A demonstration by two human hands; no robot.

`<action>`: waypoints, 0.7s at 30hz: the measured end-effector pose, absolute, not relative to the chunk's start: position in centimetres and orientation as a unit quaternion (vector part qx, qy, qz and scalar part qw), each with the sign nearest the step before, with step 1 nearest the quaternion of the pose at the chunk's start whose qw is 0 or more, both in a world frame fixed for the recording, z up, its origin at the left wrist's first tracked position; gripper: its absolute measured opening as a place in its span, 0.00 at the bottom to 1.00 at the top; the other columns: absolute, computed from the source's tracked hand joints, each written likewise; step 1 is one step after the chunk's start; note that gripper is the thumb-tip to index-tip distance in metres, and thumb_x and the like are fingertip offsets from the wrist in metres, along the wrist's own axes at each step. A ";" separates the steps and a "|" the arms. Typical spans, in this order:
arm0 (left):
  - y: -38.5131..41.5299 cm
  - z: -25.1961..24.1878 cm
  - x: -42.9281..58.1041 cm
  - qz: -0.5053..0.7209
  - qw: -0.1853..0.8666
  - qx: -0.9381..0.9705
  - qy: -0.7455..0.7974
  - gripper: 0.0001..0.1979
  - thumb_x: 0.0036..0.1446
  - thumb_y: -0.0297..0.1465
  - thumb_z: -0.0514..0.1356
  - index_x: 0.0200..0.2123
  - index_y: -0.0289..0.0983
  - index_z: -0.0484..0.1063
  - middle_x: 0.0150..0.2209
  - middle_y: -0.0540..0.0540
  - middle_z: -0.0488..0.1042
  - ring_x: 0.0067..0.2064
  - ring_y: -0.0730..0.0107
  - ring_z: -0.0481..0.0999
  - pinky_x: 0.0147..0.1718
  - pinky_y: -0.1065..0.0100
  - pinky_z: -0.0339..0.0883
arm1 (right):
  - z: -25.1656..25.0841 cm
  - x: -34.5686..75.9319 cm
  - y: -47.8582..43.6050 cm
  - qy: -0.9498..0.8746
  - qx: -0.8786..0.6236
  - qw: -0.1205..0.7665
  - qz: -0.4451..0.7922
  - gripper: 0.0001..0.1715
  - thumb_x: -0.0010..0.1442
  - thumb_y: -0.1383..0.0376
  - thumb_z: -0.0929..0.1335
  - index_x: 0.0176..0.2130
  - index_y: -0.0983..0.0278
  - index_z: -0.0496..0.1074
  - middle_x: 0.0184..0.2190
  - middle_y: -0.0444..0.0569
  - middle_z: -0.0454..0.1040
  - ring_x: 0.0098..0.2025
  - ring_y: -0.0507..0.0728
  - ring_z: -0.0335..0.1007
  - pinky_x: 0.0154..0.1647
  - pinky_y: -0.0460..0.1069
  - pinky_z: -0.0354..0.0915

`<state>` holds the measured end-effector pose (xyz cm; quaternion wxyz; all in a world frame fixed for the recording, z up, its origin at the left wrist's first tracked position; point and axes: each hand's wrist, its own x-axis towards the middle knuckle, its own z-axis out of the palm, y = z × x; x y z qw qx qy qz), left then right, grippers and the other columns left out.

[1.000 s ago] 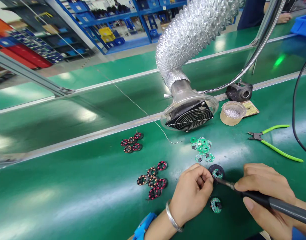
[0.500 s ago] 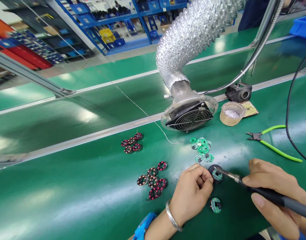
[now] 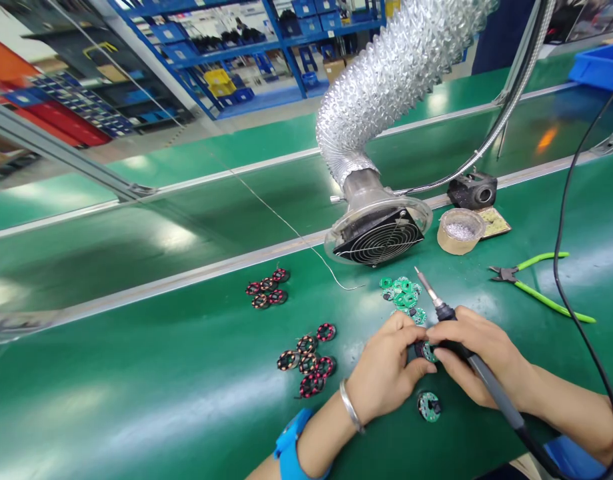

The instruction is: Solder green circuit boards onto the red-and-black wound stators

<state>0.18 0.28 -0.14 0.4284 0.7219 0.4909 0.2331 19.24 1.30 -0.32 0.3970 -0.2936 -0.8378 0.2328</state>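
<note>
My left hand (image 3: 393, 360), with a silver bangle at the wrist, pinches a small round coil with a green circuit board (image 3: 428, 351) on it. From the other side, my right hand (image 3: 479, 350) has its thumb and forefinger at the same piece. A soldering iron (image 3: 459, 347) lies across the right hand, held in it, its bare tip pointing up and away over the bench. Just below sits a second coil with a board (image 3: 429, 407). Beyond the hands is a pile of loose green circuit boards (image 3: 403, 293). My fingers partly hide the held piece.
Wound coils lie in two groups, a nearer one (image 3: 309, 363) and a farther one (image 3: 269, 288). A fume extractor fan (image 3: 381, 241) stands behind the boards. To the right are a tub (image 3: 459, 231), an iron holder (image 3: 473, 191), green-handled cutters (image 3: 541, 283) and a black cable (image 3: 561, 253).
My right hand has moved left to the coil. The soldering iron's tip has come off the board and swung up and away. My left hand stays at the piece.
</note>
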 end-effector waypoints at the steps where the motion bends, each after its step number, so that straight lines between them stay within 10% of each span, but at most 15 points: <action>1: 0.5 -0.2 0.0 0.232 0.443 0.724 0.476 0.11 0.52 0.28 0.68 0.40 0.38 0.77 0.32 0.49 0.67 0.36 0.65 0.68 0.34 0.68 0.61 | -0.5 19.2 1.3 -0.844 -0.288 0.387 0.233 0.19 0.60 0.75 0.64 0.50 0.63 0.66 0.32 0.46 0.73 0.30 0.53 0.62 0.30 0.48 0.63; 21: -1.7 -0.6 0.7 0.305 0.522 0.581 0.544 0.04 0.52 0.26 0.59 0.26 0.35 0.69 0.28 0.52 0.63 0.24 0.77 0.59 0.24 0.73 0.54 | -1.2 19.2 1.1 -0.882 -0.209 0.386 0.172 0.24 0.60 0.76 0.60 0.54 0.61 0.64 0.30 0.45 0.74 0.28 0.52 0.67 0.34 0.50 0.66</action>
